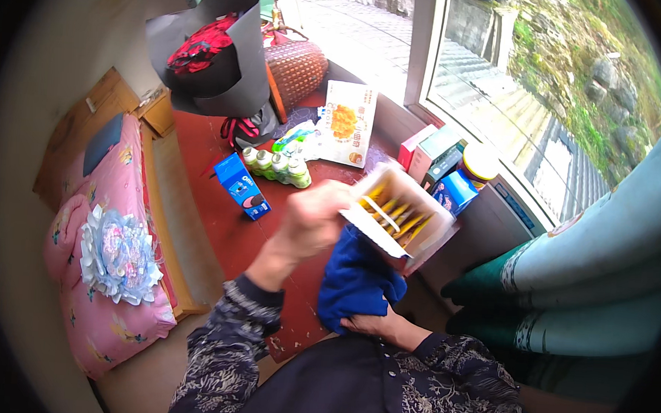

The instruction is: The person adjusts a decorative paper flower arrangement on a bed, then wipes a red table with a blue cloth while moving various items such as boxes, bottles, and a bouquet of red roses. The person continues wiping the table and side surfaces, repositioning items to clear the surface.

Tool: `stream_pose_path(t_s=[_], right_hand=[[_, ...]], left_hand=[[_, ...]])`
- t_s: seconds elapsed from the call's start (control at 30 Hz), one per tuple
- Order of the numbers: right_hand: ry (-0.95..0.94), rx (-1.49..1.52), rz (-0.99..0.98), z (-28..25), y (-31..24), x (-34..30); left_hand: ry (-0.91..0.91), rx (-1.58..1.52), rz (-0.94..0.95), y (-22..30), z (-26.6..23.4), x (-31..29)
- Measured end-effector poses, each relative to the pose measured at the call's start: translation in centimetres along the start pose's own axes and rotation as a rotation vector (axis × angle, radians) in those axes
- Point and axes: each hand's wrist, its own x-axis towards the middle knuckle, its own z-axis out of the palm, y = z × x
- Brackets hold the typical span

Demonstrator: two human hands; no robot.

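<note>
My left hand [311,220] was motion-blurred, so I couldn't count its fingers on the open box of yellow sachets [402,215]. The blue cloth [356,280] covered most of my right hand [380,327]. The sachets' print was too small to tell.

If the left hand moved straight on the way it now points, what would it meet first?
The left hand holds a windowed box and points up and right. Beyond the box, it would likely meet the blue carton first; depth is unclear.
</note>
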Motion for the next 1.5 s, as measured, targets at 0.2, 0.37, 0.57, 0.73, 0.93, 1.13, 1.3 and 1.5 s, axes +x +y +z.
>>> stream_pose_path(t_s=[0.2, 0.37, 0.57, 0.73, 0.93, 1.13, 1.3, 1.5], right_hand=[[0.018, 0.126, 0.007, -1.1, -0.4, -0.3], [0.027, 0.098, 0.031, 0.4, 0.0, -0.3], [0.016, 0.106, 0.019, 0.2, 0.1, -0.2], [0.027, 0.140, 0.011, 0.4, 0.3, -0.3], [-0.162, 0.117, -0.015, -1.1, 0.8, 0.7], [-0.046, 0.005, -0.238, -1.0, 2.8, -0.2], [-0.052, 0.190, -0.127, -8.4, 0.4, -0.8], [0.266, 0.003, 0.245, -12.6, -0.5, 0.1]], left_hand=[[0.232, 0.183, -0.215, 1.5, -9.6, -4.8], [0.218, 0.437, -0.306, 1.3, -11.6, -10.8], [0.382, 0.600, -0.351, 2.1, -14.0, -14.2], [0.197, 0.524, -0.559, 3.2, -13.5, -17.8], [-0.038, 0.898, -0.391, 10.2, -13.0, -9.0], [-0.054, 0.356, -0.281, 3.2, 1.9, -0.3], [-0.327, 0.282, -0.673, -7.1, 11.2, -0.5], [-0.274, 0.004, -0.653, -9.9, 14.0, -0.5]])
